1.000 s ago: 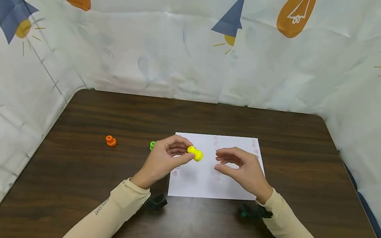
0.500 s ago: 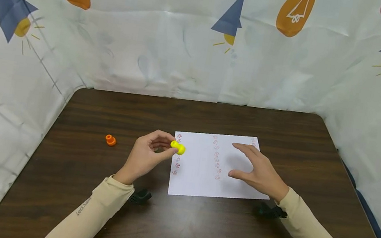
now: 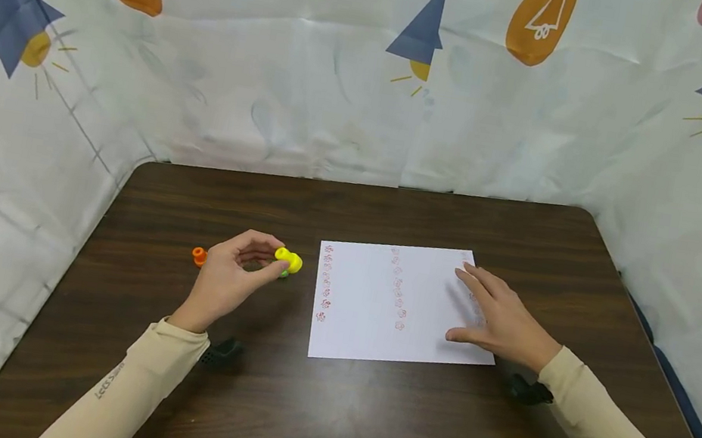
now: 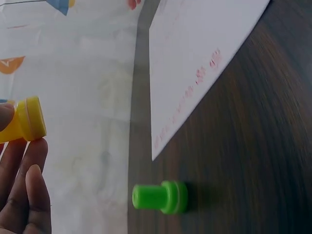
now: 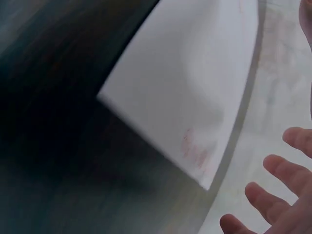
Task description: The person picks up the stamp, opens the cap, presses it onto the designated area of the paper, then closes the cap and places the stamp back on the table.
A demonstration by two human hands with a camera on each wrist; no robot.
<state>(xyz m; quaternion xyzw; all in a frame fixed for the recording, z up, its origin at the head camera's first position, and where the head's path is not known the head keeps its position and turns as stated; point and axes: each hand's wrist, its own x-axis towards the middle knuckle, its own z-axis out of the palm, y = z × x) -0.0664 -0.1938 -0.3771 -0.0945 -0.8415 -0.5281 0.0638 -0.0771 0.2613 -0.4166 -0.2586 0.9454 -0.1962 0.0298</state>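
My left hand [image 3: 230, 278] pinches a small yellow stamp [image 3: 288, 260] between thumb and fingers, just left of the white paper [image 3: 377, 315]. The left wrist view shows that yellow stamp [image 4: 25, 122] held above a green stamp [image 4: 161, 197] that lies on its side on the dark table [image 4: 253, 161]. In the head view the green stamp is almost hidden behind the yellow one. My right hand [image 3: 500, 321] lies flat with straight fingers on the right part of the paper [image 5: 195, 83], over a column of red stamped marks. Two more columns of red marks [image 3: 399, 294] run down the sheet.
An orange stamp [image 3: 199, 255] stands on the brown table [image 3: 360, 420] left of my left hand. A printed white cloth [image 3: 345, 80] walls in the table at the back and both sides. The table's corners are rounded.
My left hand carried the yellow stamp leftward, off the paper to above the green stamp. My right hand moved right and flattened onto the paper's right side.
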